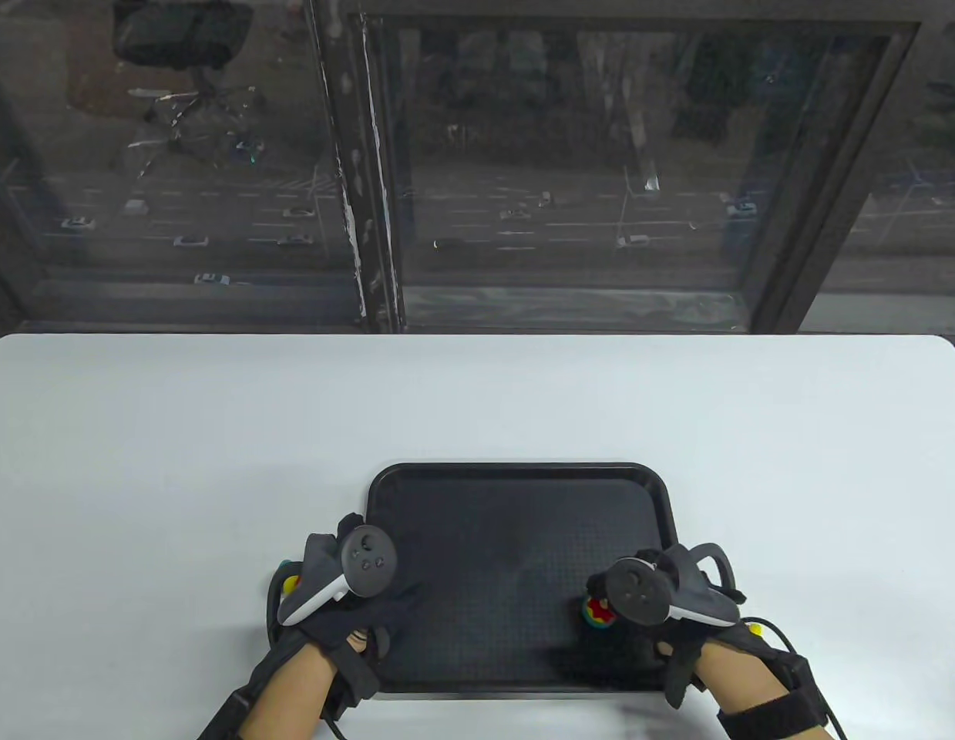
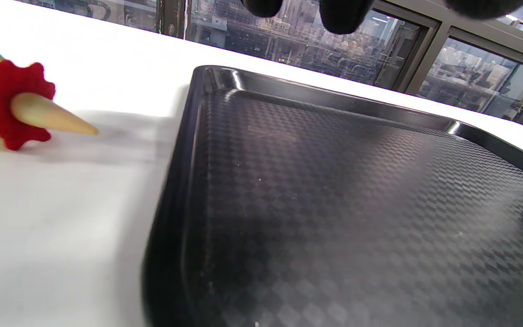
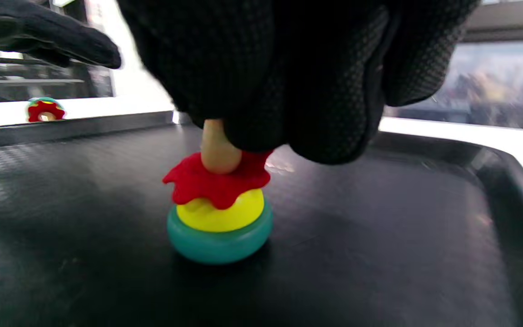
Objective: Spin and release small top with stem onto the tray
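Presently, right hand is pinching the top's stem, keeping it upright on the tray for spinning; left hand is hovering relaxed, holding nothing.

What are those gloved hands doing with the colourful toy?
The right hand is pinching the wooden stem of a small spinning top with red, yellow and teal layers. The top stands upright on the black tray, near its right side, ready to be spun. The left hand rests at the tray's left edge and holds nothing. A second top just like the first lies on its side on the white table, left of the tray.
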A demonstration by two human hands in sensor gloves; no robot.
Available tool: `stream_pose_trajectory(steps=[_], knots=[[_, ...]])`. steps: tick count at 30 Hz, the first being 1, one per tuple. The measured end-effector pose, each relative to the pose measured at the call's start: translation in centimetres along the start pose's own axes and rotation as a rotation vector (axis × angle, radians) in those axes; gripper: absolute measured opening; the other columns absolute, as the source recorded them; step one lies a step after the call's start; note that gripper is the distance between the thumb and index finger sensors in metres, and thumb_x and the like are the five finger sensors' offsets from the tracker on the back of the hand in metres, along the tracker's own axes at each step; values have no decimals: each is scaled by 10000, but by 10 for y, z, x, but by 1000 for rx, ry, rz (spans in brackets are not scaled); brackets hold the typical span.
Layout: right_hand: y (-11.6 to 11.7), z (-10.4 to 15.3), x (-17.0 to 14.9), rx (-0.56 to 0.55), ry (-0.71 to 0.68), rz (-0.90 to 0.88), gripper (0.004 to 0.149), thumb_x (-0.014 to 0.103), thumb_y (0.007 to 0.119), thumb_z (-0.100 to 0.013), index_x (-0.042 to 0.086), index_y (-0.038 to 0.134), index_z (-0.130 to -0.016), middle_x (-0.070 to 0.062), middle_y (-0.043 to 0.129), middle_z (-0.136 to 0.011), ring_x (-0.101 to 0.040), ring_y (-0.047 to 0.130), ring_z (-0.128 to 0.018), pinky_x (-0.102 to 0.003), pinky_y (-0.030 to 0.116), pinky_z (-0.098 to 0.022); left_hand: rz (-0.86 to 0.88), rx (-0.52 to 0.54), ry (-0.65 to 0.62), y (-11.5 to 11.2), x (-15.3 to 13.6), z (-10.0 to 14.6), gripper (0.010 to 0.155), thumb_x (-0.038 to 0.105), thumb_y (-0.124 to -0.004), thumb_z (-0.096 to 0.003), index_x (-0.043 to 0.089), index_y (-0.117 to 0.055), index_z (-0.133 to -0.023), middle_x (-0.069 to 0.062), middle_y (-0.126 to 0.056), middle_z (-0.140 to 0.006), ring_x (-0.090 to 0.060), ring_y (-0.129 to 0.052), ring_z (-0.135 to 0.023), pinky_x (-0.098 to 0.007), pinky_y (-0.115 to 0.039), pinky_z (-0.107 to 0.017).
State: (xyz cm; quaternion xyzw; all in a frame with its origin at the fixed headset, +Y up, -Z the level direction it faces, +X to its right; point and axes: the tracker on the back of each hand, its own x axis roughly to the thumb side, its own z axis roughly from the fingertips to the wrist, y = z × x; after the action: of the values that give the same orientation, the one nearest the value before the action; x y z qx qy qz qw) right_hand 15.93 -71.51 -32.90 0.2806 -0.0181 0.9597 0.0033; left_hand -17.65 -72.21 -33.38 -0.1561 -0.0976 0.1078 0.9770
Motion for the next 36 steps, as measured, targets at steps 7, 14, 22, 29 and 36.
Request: stream_pose_trajectory(steps=[7, 14, 22, 29, 36], knots=[[-3, -14, 33, -98, -232, 205, 383, 304, 873, -329, 278, 953, -703, -1, 1050, -609, -189, 1114, -481, -464, 881, -581, 17, 3, -12, 0, 0, 0, 787, 736, -579, -374, 489, -436, -1106, 21, -244, -1294, -385, -157, -1175, -634, -259, -826], [3, -26, 37, -161, -213, 200, 370, 295, 870, -335, 260, 959, -693, -24, 1050, -598, -206, 1114, -462, -473, 888, -566, 34, 7, -8, 1, -2, -1, 786, 736, -581, -371, 480, -467, -1105, 23, -269, -1296, -382, -167, -1179, -636, -264, -829], [-47, -9, -8, -215, 269, 236, 613, 543, 597, -403, 206, 848, -849, -68, 965, -721, -216, 1071, -490, -490, 859, -545, 86, 17, 5, 5, -9, 1, 792, 739, -578, -365, 474, -480, -1104, 23, -300, -1296, -386, -176, -1182, -640, -261, -829], [-54, 45, -63, -22, 415, 179, 474, 502, 696, -428, 310, 868, -826, -33, 929, -793, -244, 1019, -590, -524, 824, -557, 67, 9, 5, 4, -7, 2, 786, 738, -576, -371, 473, -479, -1104, 17, -308, -1294, -389, -183, -1178, -640, -270, -826], [19, 73, -79, 516, 588, 119, 685, 602, 723, -388, 391, 533, -1012, -107, 526, -1062, -442, 800, -852, -588, 808, -547, 51, -37, 21, -2, -8, -1, 785, 736, -576, -377, 469, -474, -1108, 10, -306, -1294, -391, -187, -1176, -632, -290, -829]])
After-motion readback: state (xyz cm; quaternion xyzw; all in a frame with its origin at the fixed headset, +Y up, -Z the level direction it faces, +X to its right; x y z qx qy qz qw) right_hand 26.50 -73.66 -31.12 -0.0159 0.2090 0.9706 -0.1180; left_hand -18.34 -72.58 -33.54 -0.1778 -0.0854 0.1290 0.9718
